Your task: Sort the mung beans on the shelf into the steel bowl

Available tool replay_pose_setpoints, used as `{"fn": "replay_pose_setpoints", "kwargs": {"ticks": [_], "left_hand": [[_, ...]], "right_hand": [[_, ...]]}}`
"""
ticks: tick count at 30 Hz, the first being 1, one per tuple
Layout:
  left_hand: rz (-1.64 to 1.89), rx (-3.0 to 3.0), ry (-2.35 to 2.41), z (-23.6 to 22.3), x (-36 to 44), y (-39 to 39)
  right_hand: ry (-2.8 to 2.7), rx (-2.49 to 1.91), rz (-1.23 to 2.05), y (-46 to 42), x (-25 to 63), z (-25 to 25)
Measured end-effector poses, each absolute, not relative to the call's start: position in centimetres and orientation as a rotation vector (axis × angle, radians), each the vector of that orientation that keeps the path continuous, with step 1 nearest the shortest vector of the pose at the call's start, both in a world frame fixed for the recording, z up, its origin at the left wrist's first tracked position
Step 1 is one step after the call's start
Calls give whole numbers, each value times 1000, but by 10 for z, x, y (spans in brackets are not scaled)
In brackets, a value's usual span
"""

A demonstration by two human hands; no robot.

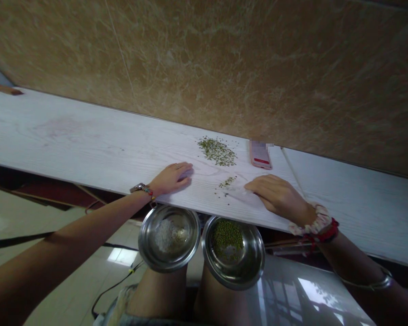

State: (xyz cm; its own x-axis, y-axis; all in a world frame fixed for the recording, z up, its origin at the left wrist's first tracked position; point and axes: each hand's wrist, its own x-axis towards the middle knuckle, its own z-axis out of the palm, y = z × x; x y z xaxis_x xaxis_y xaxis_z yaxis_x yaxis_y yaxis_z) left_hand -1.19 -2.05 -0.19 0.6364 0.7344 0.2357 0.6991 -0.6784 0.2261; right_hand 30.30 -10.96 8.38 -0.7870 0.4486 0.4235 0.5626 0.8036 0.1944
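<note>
"Where are the beans [228, 233]?"

"On the worktop [88, 136]: a small scatter [227, 182] at the right hand's [275, 192] nine o'clock, a pile [218, 152] at its ten. More sit in the bowl [253, 260] at its seven."

"And the fingers [261, 182]?"

"The right's are bunched; whether they pinch anything, one cannot tell. The left hand [169, 179] rests on the worktop, fingers loosely spread."

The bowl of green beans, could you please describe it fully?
The bowl is round, shiny, apparently steel, with sloping sides. It sits mouth up by the near edge of the table, right of another bowl, seemingly on the right leg. Green beans partly cover its bottom. Neither left hand nor right hand touches it.
</note>
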Motion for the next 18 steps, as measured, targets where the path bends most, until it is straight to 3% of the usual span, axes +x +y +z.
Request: {"fn": "replay_pose_setpoints", "kwargs": {"ticks": [18], "left_hand": [[481,2760,1177,-4,-13,-19]], "right_hand": [[-2625,-802,-398,-121,307,76]]}}
